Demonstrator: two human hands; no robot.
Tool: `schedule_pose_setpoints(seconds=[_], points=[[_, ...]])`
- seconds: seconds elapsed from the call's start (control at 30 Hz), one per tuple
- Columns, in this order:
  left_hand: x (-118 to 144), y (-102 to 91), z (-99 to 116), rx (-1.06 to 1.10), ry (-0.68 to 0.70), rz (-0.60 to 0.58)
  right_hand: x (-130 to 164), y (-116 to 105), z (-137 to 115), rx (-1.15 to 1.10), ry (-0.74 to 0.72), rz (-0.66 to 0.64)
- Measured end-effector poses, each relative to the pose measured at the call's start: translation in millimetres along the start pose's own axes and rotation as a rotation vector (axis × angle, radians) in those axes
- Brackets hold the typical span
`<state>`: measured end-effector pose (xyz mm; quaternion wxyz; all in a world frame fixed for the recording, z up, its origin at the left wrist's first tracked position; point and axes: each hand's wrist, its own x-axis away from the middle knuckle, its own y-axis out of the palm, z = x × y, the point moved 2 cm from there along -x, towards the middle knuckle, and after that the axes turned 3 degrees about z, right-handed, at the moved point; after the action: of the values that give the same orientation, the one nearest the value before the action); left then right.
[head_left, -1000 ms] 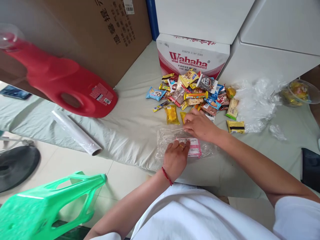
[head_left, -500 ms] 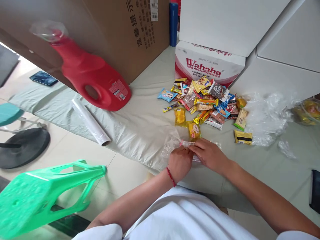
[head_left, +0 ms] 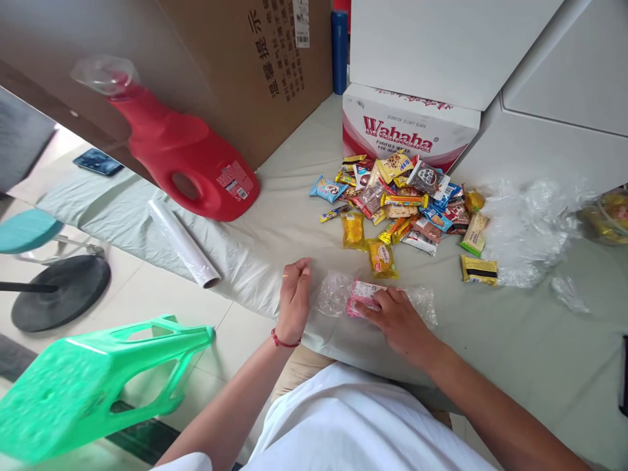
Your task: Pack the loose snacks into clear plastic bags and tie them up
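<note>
The right hand [head_left: 400,320] lies flat over the near end of a pink snack packet [head_left: 362,297], fingers [head_left: 370,307] stretched and pressing down rather than curled, so its grip is a hold-down and not a pinch; the packet sits wrapped in a sheet of clear plastic film [head_left: 334,293] that spreads out on both sides of it. The left hand [head_left: 294,297] hovers just beside the film's left edge, fingers loosely bent, open, holding nothing and apart from the film as far as the view shows. The work in hand looks like wrapping the packet in film, and doing that well probably calls for keeping the right palm steady on the packet so it cannot slide on the smooth tabletop [head_left: 275,242] cover, while the free hand takes the loose left flap by its very edge and draws it taut before folding it over; slack film tends to cling to itself and crease. Just beyond the packet lies a yellow snack packet [head_left: 382,257], near enough that a wide sweep could catch it. Farther back is the heap of assorted snacks [head_left: 402,196] against a Wahaha carton [head_left: 409,127], with crumpled plastic [head_left: 527,229] to the right. A roll of cling film [head_left: 184,242] and a red detergent jug [head_left: 184,160] lie well off to the left.
</note>
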<state>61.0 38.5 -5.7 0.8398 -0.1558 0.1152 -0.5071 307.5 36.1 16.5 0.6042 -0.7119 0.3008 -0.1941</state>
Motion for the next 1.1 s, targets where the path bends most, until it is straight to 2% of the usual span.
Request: schedule_pose_setpoints(seconds=[0.03, 0.07, 0.2, 0.3, 0.4, 0.5, 0.6, 0.67, 0.73, 0.8, 0.87, 0.9, 0.93, 1.0, 1.03, 1.1], points=[[-5.5, 4.0, 2.8, -0.102, 0.015, -0.001, 0.2, -0.2, -1.9, 0.011, 0.01, -0.003], [-9.8, 9.9, 6.6, -0.216, 0.049, -0.05, 0.6, -0.6, -3.6, 0.019, 0.02, -0.005], [-11.7, 27.2, 22.2, -0.59, 0.217, -0.333, 6.0, -4.3, -8.4, -0.009, 0.076, 0.021], [-4.0, 19.2, 33.2, -0.612, 0.309, -0.452, 15.4, -6.2, -10.7, -0.119, 0.114, 0.072], [3.6, 7.7, 47.1, -0.504, 0.222, -0.533, 23.3, -1.6, -13.7, -0.172, 0.125, 0.099], [14.6, 15.0, 61.9, -0.35, 0.048, -0.537, 25.4, 4.1, -18.6, -0.171, 0.138, 0.104], [33.1, 42.9, 68.6, -0.16, -0.024, -0.585, 26.5, -0.4, -21.3, -0.233, 0.141, 0.127], [47.5, 61.2, 67.2, -0.176, 0.086, -0.572, 30.6, -10.7, -16.6, -0.361, 0.115, 0.145], [62.0, 73.8, 62.4, -0.308, 0.278, -0.526, 38.4, -22.9, -2.0, -0.491, 0.152, 0.207], [74.9, 80.9, 55.4, -0.49, 0.434, -0.503, 48.6, -31.3, 22.2, -0.461, 0.336, 0.35], [83.9, 83.9, 48.9, -0.659, 0.53, -0.487, 59.2, -31.0, 47.9, -0.288, 0.606, 0.464], [86.5, 84.2, 46.5, -0.724, 0.561, -0.477, 63.2, -27.1, 58.1, -0.217, 0.705, 0.45], [88.0, 84.2, 44.7, -0.769, 0.584, -0.468, 65.9, -21.3, 65.5, -0.189, 0.76, 0.384], [88.4, 83.4, 42.2, -0.81, 0.616, -0.451, 68.6, -10.1, 71.5, -0.23, 0.765, 0.217], [87.9, 83.2, 41.1, -0.819, 0.627, -0.442, 68.8, -7.6, 70.5, -0.259, 0.75, 0.175], [87.0, 84.0, 39.0, -0.83, 0.65, -0.438, 65.4, -12.2, 63.1, -0.296, 0.751, 0.229]])
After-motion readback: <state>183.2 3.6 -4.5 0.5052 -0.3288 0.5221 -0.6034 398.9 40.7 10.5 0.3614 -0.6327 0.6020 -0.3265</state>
